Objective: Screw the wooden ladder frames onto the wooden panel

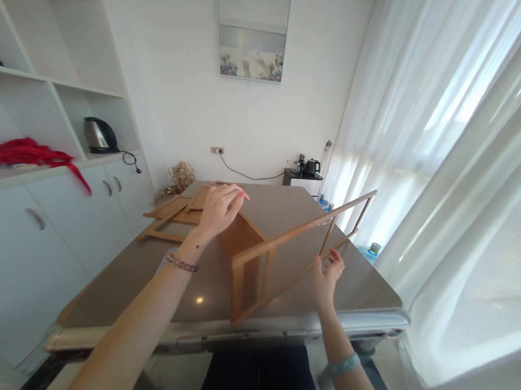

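Note:
A light-brown wooden frame lies on its side on the table, with long rails reaching to the right and a panel joined at its left end. My left hand is above that panel. Its fingers are bent and pressed together, and whatever they may hold is hidden. Close to the lower long rail, my right hand has its thumb and curved fingers apart, with no grip on the rail visible. More wooden pieces lie left of my left hand, partly stacked.
The grey-brown table has a metal front edge. White shelving with a kettle and red cloth stands left. White curtains hang right, with water bottles beside the table. A small cabinet stands behind.

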`<state>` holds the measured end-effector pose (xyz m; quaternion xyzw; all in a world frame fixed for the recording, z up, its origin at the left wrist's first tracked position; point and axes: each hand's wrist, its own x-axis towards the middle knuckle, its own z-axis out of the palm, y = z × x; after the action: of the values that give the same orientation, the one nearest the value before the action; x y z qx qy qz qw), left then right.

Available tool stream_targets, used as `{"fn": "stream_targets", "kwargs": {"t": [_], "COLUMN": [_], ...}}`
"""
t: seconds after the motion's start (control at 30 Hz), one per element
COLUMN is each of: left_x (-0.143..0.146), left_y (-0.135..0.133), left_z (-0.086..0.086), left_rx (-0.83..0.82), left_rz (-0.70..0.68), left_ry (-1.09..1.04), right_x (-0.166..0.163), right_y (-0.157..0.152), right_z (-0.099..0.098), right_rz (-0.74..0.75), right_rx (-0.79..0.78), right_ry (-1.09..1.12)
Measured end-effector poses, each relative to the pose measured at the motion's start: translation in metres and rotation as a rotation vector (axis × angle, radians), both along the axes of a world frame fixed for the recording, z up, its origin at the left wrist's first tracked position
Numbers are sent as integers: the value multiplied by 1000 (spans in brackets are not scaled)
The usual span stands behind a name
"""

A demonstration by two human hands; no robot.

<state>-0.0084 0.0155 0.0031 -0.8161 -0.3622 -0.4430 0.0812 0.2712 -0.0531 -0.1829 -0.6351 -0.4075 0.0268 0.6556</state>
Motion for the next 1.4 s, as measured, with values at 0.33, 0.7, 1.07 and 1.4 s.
{"fn": "stream_targets", "kwargs": {"t": [0.33, 0.7, 1.07, 1.4], "left_x": [3, 12, 14, 16], "left_y": [16, 23, 25, 29], "left_z": [-9, -20, -26, -26], "left_rx": [74, 122, 140, 185], "left_rz": [-143, -206, -191, -191], "left_ry": [198, 320, 300, 320], "right_x": [42, 61, 77, 85], "right_y": [78, 93, 98, 116], "right_z": [-5, -8, -7, -9], "right_rz": [38, 93, 122, 185], "right_rx": [29, 54, 45, 32], "right_ry": [-150, -84, -83, -82]}}
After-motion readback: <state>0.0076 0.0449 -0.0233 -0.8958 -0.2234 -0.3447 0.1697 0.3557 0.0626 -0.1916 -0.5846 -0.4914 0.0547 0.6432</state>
